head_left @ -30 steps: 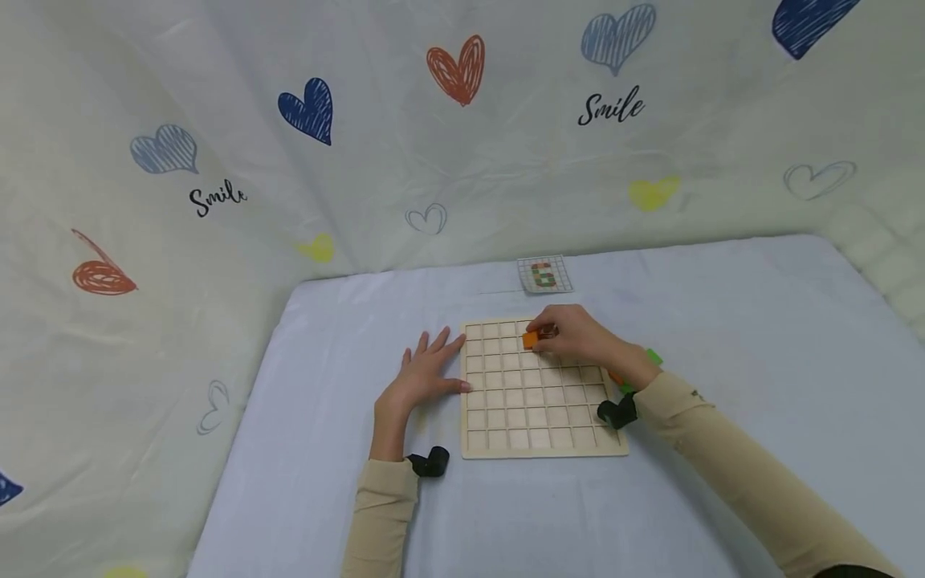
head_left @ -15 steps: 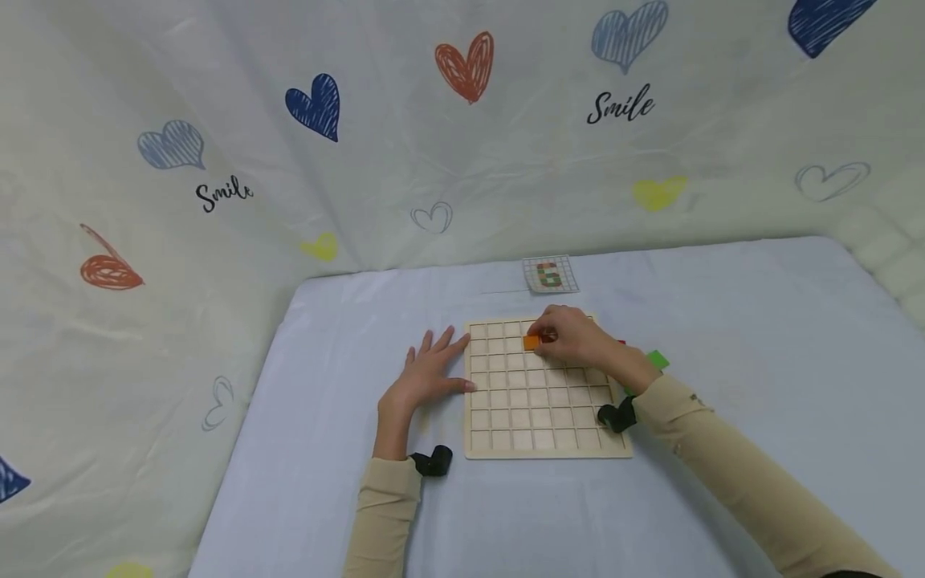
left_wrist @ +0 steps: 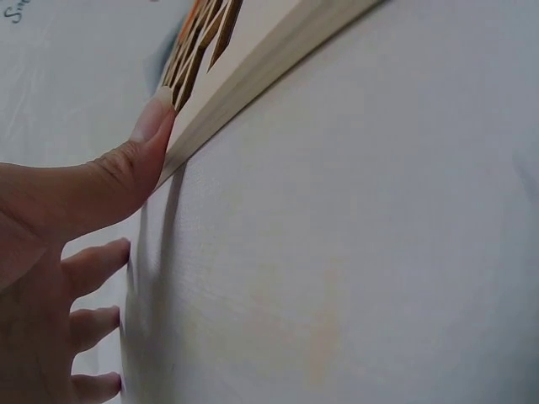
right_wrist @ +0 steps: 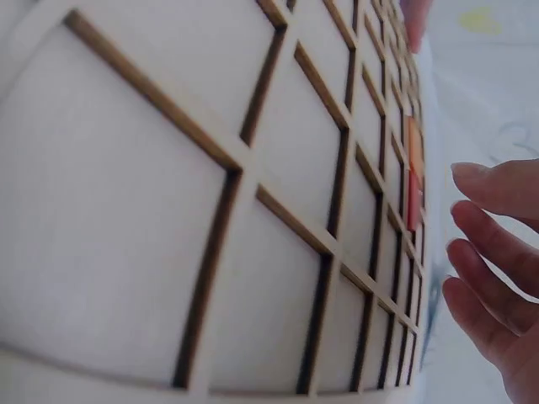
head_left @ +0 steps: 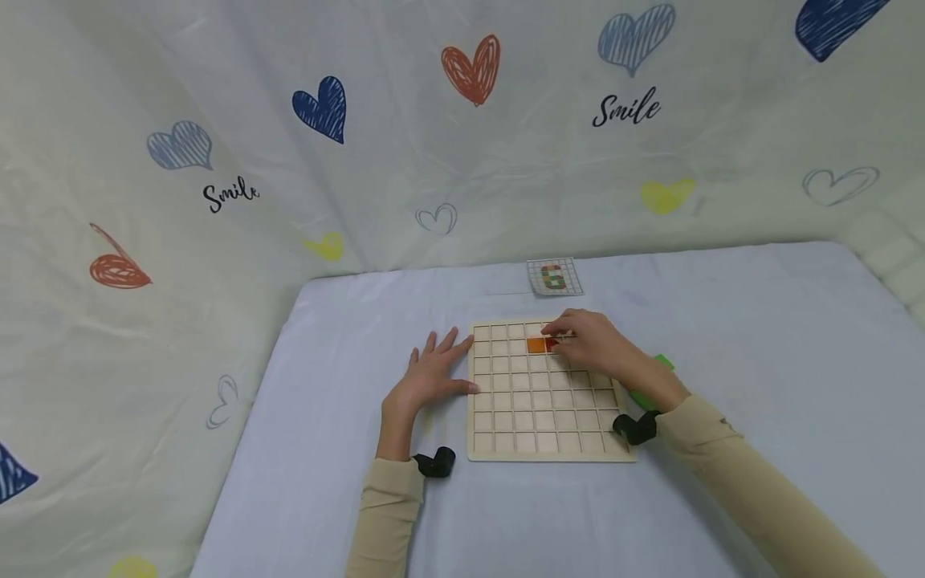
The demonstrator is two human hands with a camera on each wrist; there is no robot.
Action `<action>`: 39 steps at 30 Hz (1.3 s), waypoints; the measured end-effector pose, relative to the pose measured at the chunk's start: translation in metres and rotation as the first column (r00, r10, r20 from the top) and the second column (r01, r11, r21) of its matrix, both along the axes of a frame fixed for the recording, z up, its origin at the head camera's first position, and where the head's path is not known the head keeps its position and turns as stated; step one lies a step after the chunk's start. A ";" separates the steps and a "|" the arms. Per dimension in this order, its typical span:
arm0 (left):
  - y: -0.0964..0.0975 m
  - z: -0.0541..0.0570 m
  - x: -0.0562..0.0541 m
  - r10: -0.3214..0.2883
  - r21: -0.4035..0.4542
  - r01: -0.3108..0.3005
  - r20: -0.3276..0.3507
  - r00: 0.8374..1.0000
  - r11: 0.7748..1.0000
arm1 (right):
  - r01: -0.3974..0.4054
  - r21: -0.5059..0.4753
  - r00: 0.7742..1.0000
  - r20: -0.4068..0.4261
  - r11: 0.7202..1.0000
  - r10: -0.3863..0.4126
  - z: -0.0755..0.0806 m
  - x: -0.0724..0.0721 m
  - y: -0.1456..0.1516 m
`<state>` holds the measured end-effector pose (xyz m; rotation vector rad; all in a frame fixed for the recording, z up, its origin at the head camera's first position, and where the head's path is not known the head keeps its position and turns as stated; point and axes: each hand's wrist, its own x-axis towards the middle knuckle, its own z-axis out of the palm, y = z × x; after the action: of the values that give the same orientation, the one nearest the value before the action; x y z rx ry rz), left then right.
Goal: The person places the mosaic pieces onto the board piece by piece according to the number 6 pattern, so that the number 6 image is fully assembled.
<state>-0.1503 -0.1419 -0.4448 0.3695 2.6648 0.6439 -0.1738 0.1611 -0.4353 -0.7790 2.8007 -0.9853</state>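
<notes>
A square wooden grid board (head_left: 516, 419) lies on the white cloth. Near its far edge an orange tile (head_left: 535, 345) and a red tile (head_left: 551, 343) sit side by side in neighbouring cells. My right hand (head_left: 591, 343) hovers just right of the red tile, partly covering it in the head view. In the right wrist view its fingertips (right_wrist: 466, 172) are apart, nothing between them, close to the red tile (right_wrist: 413, 202). My left hand (head_left: 426, 377) spreads its fingers at the board's left edge, its thumb (left_wrist: 126, 177) resting on the rim.
Green pieces (head_left: 641, 400) lie right of the board, partly behind the right forearm. A gridded card (head_left: 555, 278) with a coloured pattern stands beyond the board's far edge. Behind the table hangs a white cloth (head_left: 376, 177) printed with hearts.
My right hand has let go of the orange tile and drawn slightly right, uncovering the red tile beside it. The left hand keeps its place at the board. The head view has shifted a little.
</notes>
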 end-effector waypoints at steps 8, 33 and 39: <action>0.002 -0.002 0.001 -0.001 -0.002 0.001 0.007 1.000 1.000 | 0.051 -0.095 0.998 -0.020 0.994 -0.053 0.008 0.022 0.026; -0.002 0.002 0.002 0.017 -0.009 -0.017 0.002 1.000 1.000 | 0.214 0.073 0.967 0.125 0.974 -0.222 0.013 0.025 0.071; -0.001 0.001 0.002 0.002 -0.001 -0.002 0.006 1.000 1.000 | 0.229 0.151 0.954 0.162 0.962 -0.252 0.006 0.022 0.072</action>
<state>-0.1487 -0.1433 -0.4436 0.3643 2.6596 0.6429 -0.1519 0.2327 -0.4297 -0.3190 2.8099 -0.8420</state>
